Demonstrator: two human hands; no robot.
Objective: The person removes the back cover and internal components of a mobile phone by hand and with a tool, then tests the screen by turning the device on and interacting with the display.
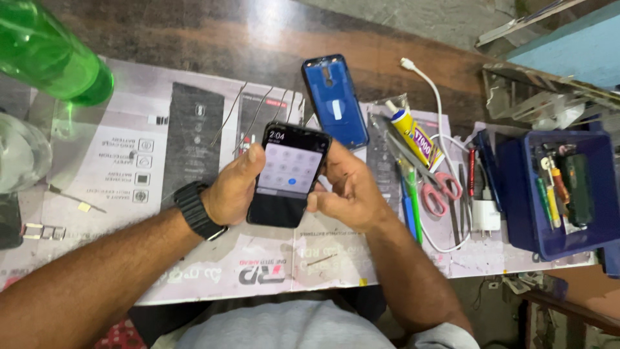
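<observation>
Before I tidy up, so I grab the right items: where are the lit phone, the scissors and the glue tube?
lit phone (289, 173), head view, middle of its screen.
scissors (439, 190), head view, pink handle loops.
glue tube (416, 137), head view, yellow body.

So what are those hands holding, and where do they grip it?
A black phone, screen lit. The left hand grips its left edge, the right hand its right edge.

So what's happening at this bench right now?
A person holds a black phone in both hands, screen lit. The left hand grips its side; the right hand cradles the other edge. Behind it lies a blue phone back. To the right sit a glue tube, scissors and a blue tool box.
</observation>
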